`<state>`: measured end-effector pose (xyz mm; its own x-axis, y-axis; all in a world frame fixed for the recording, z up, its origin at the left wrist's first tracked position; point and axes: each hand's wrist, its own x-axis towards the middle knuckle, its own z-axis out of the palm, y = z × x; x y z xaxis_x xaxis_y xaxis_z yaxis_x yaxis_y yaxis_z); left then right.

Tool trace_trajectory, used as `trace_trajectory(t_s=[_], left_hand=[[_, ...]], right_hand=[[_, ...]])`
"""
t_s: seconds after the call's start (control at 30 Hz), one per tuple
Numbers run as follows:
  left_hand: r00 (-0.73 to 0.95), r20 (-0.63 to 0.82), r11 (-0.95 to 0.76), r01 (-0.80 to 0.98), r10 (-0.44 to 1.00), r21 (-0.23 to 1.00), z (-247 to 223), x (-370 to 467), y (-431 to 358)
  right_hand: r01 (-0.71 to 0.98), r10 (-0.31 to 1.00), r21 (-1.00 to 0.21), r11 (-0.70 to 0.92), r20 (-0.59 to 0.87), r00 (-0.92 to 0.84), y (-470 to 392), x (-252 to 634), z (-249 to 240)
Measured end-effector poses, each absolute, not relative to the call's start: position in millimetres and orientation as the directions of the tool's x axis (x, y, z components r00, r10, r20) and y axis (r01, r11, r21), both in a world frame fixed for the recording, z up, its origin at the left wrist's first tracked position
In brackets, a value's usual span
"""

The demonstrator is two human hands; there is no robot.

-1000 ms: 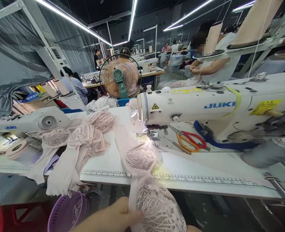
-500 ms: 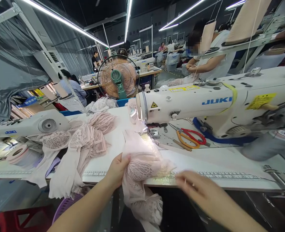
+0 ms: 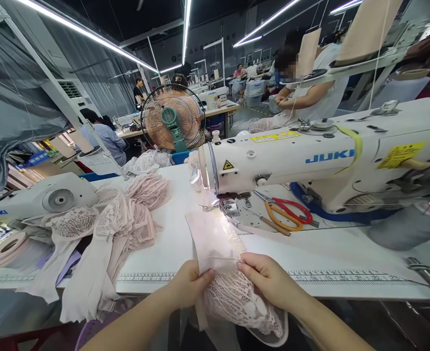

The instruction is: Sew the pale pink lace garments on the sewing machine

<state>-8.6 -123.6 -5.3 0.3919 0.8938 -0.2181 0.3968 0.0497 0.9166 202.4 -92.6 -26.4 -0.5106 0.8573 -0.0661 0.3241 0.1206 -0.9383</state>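
Note:
A pale pink lace bra [image 3: 236, 302] lies across the front edge of the sewing table, its moulded cup hanging toward my lap. My left hand [image 3: 191, 285] grips its left side, thumb on top of the fabric. On the other side, my right hand [image 3: 264, 278] pinches the edge of the band just above the lace cup. The smooth band [image 3: 211, 239] stretches flat from my hands toward the needle area of the white sewing machine [image 3: 273, 161]. Its far end lies just short of the lit presser foot [image 3: 230, 208]. The fingers beneath the fabric are hidden.
Scissors [image 3: 284, 214] with red and orange handles lie by the machine bed. Left of my work is a heap of pink lace bras [image 3: 127, 219], beside a second machine [image 3: 54, 195]. A fan [image 3: 173, 119] stands behind the table; co-workers sit beyond. A ruler strip [image 3: 145, 278] runs along the front edge.
My right hand, empty and blurred by motion before, has come left and taken hold of the bra. The cup has turned and moved down toward me, and the band now lies flatter.

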Motion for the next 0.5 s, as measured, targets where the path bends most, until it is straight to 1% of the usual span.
trace_trajectory(t_s=[0.07,0.13,0.23,0.3,0.37,0.4,0.47,0.5], left_hand=[[0.404,-0.228,0.035,0.431,0.886,0.902,-3.3,-3.4,-119.2],[0.371,-0.23,0.04,0.454,0.9,0.89,-2.8,1.4,-114.8],[0.308,-0.232,0.069,0.461,0.922,0.885,-4.2,4.9,-110.8],[0.274,-0.244,0.111,0.422,0.93,0.9,-5.4,6.1,-111.5],[0.226,-0.253,0.173,0.323,0.941,0.93,-6.4,9.1,-115.8],[0.198,-0.264,0.217,0.233,0.944,0.948,-7.0,11.9,-119.3],[0.159,-0.327,0.334,-0.018,0.932,0.942,-8.4,19.7,-127.8],[0.157,-0.378,0.4,-0.15,0.912,0.904,-9.3,24.3,-132.1]], right_hand=[[0.406,0.846,-0.885,0.23,-0.025,-0.533,-91.2,201.7,-24.0],[0.447,0.833,-0.845,0.295,-0.002,-0.553,-90.8,200.1,-22.8],[0.467,0.834,-0.821,0.328,0.02,-0.551,-92.6,196.9,-23.4],[0.477,0.848,-0.815,0.33,0.033,-0.529,-94.6,194.7,-24.1],[0.499,0.884,-0.81,0.308,0.05,-0.465,-96.8,193.2,-24.2],[0.512,0.908,-0.809,0.288,0.06,-0.415,-98.0,193.1,-24.0],[0.548,0.954,-0.801,0.24,0.089,-0.288,-100.4,195.3,-23.5],[0.566,0.966,-0.793,0.225,0.104,-0.238,-101.8,197.9,-23.2]])
